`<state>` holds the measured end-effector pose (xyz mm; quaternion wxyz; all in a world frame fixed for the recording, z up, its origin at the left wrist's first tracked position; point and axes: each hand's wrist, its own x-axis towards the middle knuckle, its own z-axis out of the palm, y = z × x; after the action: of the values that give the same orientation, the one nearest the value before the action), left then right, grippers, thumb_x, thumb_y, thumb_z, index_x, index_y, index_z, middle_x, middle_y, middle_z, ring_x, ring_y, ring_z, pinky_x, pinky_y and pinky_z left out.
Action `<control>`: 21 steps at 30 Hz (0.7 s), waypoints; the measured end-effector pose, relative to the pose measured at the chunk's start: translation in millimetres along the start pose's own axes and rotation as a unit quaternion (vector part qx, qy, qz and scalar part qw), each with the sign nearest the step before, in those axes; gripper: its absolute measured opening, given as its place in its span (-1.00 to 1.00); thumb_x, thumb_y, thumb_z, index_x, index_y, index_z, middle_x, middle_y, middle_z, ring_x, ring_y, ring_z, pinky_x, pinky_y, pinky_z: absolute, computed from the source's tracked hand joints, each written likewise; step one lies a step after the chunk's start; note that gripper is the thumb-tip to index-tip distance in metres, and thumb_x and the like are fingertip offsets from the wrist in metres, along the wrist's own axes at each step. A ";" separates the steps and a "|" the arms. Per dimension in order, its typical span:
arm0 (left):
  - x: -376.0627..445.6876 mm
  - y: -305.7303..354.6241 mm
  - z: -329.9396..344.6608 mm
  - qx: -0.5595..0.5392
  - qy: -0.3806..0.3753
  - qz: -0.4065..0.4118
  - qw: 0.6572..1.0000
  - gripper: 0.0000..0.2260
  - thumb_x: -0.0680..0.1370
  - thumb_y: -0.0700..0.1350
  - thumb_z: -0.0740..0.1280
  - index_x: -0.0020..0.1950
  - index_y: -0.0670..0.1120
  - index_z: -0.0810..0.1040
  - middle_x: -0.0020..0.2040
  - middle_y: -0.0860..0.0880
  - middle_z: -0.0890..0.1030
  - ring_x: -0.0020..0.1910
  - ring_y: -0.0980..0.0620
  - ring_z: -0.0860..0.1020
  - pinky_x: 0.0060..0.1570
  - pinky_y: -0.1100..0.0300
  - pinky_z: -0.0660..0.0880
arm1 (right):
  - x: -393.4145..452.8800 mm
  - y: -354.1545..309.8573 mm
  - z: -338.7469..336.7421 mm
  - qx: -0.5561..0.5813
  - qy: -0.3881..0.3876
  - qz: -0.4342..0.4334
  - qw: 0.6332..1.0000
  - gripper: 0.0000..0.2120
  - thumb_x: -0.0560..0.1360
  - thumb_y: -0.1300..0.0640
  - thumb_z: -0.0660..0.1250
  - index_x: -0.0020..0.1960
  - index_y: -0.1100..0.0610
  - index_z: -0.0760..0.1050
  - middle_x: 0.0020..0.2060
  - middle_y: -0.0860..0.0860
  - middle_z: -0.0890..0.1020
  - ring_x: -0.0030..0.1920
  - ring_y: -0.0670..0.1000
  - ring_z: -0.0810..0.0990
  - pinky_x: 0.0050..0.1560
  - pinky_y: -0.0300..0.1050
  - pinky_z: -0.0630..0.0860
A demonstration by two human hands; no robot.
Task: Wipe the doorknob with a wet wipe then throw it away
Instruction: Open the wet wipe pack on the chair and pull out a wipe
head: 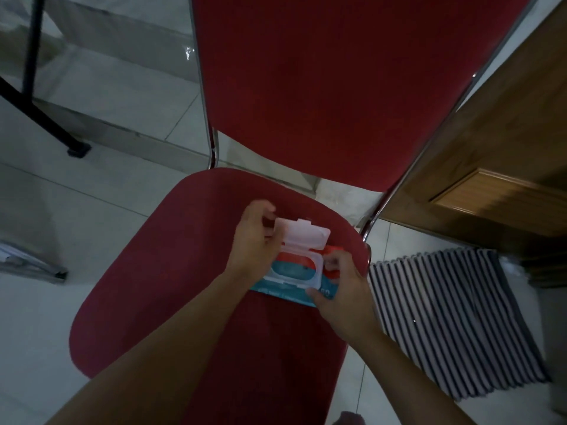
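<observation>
A blue and red wet wipe pack (291,273) lies on the seat of a red chair (171,271). Its white flip lid (302,234) stands raised, showing the oval opening. My left hand (254,237) rests on the pack's left end with its fingers on the raised lid. My right hand (343,289) grips the pack's right end, thumb on the near edge. No wipe is pulled out. The doorknob is not in view.
The chair's red backrest (352,81) rises behind the seat on chrome tubes. A wooden door (491,167) stands at the right, with a striped mat (454,320) on the white tiled floor below it. A black stand leg (46,118) crosses the left.
</observation>
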<state>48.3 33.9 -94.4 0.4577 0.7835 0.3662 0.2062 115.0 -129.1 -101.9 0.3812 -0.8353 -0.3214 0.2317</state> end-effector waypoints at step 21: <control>-36.0 0.2 12.7 0.150 -0.072 0.035 0.985 -0.67 0.38 -0.15 0.46 0.10 -0.18 0.52 0.14 -0.10 0.46 0.04 0.03 0.48 0.02 0.16 0.54 | 4.2 -1.6 -3.5 -0.002 -0.034 -0.005 0.999 -0.38 0.31 0.26 0.47 0.31 0.04 0.34 0.11 -0.11 0.38 0.15 -0.14 0.39 0.02 -0.56 0.26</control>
<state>33.4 -0.8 -100.1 0.3525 0.8686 0.3310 0.1078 119.5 -127.0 -99.1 0.3695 -0.8259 -0.3393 0.2574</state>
